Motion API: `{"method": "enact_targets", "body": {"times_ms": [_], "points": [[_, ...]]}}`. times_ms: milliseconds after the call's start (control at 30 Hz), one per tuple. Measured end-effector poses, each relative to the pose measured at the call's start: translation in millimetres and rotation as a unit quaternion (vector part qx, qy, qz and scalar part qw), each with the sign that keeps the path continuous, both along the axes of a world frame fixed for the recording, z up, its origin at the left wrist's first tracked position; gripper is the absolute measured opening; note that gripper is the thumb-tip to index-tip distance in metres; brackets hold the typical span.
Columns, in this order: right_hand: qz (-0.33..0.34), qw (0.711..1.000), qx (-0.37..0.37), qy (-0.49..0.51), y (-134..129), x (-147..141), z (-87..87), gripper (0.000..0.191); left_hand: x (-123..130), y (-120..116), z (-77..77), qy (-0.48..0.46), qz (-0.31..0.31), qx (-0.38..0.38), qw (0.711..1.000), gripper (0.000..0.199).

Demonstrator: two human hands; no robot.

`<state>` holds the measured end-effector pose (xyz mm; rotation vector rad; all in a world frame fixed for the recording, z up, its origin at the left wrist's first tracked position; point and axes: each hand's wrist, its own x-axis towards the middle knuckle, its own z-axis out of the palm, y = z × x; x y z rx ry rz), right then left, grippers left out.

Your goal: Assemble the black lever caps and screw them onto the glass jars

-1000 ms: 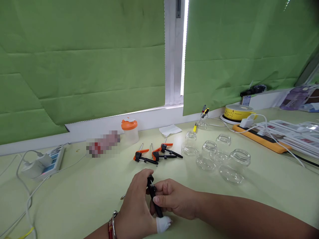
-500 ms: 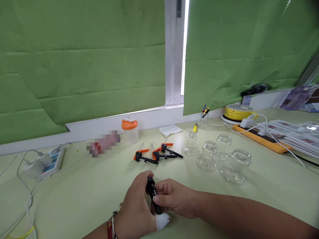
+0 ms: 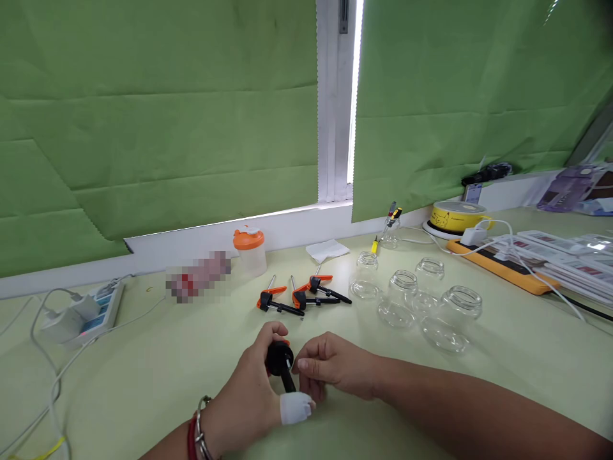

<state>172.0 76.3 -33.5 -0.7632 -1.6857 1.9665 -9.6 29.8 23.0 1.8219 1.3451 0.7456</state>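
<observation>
My left hand [image 3: 256, 377], its thumb wrapped in white tape, is closed around a black hand tool [image 3: 280, 358] with a round head and a black handle. A little orange shows at the tool's top. Close beside the tool on the right, my right hand [image 3: 330, 364] has its fingers curled and thumb pressed in; whatever they may hold is hidden. Beyond my hands lie several orange-and-black tools [image 3: 306, 299] with metal rods and black handles. A tiny part [image 3: 301, 317] lies in front of them.
Several clear glass jars [image 3: 403, 297] stand right of centre. Behind are an orange-lidded cup [image 3: 249, 249], a white paper [image 3: 327, 250] and a jar holding screwdrivers [image 3: 391, 233]. A white power strip [image 3: 108, 310] with cables lies left, an orange power strip [image 3: 502, 267] right.
My left hand has turned the black tool so its round head faces me more, and has moved slightly left. My right fingers have come off the tool's shaft.
</observation>
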Motion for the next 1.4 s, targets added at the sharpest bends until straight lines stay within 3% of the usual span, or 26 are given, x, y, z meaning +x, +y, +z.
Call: {"method": "enact_targets", "body": {"times_ms": [100,233,367,467,767,1200,1400], "points": [[-0.065,0.981,0.147,-0.108,11,6,-4.0,0.031,-5,0,6.7,-0.103,-0.006,-0.113,0.988,0.049],[-0.130,0.872,0.389,-0.267,25,11,-4.6,0.024,-8,-1,8.6,-0.231,-0.005,-0.263,0.937,0.034],[-0.096,0.785,0.487,-0.371,36,10,-4.7,0.041,-7,2,3.7,-0.284,-0.011,-0.332,0.900,0.028],[-0.083,0.747,0.511,-0.418,42,9,-5.4,0.041,-7,5,-0.3,-0.295,-0.008,-0.346,0.891,0.026],[-0.072,0.746,0.524,-0.405,40,13,-3.8,0.020,-9,9,-7.5,-0.297,-0.013,-0.376,0.878,0.032],[-0.105,0.815,0.466,-0.328,36,14,-2.6,0.015,-16,10,-11.0,-0.305,-0.041,-0.375,0.875,0.029],[-0.111,0.831,0.438,-0.325,39,14,-0.1,0.007,-17,11,-11.2,-0.310,-0.046,-0.375,0.872,0.029]]}}
